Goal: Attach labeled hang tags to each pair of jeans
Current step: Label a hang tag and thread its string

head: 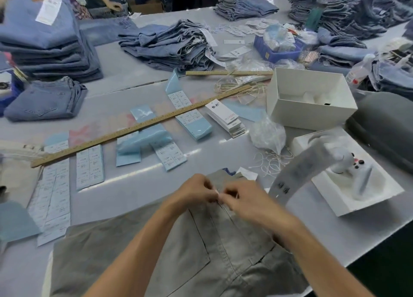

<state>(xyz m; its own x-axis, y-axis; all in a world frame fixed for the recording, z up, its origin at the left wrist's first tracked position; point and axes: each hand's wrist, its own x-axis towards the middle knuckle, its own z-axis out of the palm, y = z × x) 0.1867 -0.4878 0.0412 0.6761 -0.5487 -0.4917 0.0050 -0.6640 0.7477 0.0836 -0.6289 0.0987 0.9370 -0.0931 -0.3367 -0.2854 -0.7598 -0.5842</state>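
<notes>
Hands, my left hand (196, 190) and right hand (240, 198), pinch something small, unclear, over grey jeans (178, 247); I'd keep fabric flat.

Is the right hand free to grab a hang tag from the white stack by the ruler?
Probably not yet: the right hand and left hand are pinching something small at the grey jeans. The tag stack lies uncovered.

The jeans (169, 247) lay on the desk (125, 189) at its near edge. Label sheets (89, 165) lay behind-left of them, crossed by a ruler (143, 124). A box (310, 98) stood behind-right, with denim stacks (169, 44) behind it.
</notes>
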